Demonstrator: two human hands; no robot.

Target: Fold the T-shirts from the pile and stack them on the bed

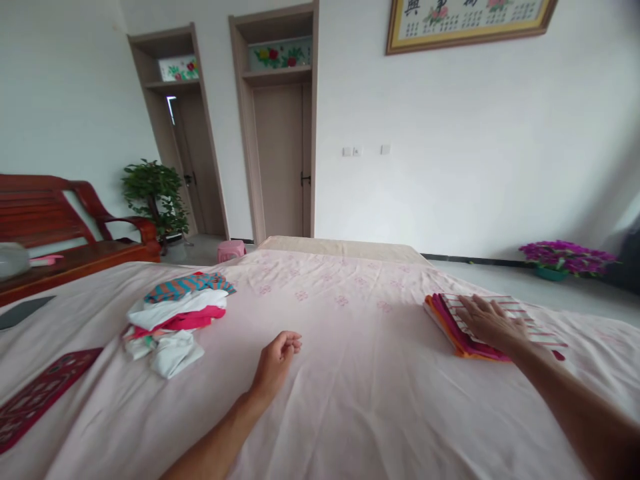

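Observation:
My right hand [487,321] lies flat, fingers spread, on a striped white-and-red folded cloth [515,307]. That cloth tops a stack with magenta and orange folded cloths [450,333] beneath it. Over the middle of the bed sheet [345,373], my left hand [281,350] has its fingers curled together, with nothing seen in them. To its left sits a loose heap of clothes: a blue-and-orange striped garment [187,287] on top, then white and red pieces [193,320], and a crumpled white piece [175,353] at the front.
A dark red patterned mat [47,393] and a dark flat object [25,313] lie at the left. Beyond are a wooden bench [45,213], a leafy plant [155,197], a pink stool [231,250] and two doors. Purple flowers [567,259] stand at the right.

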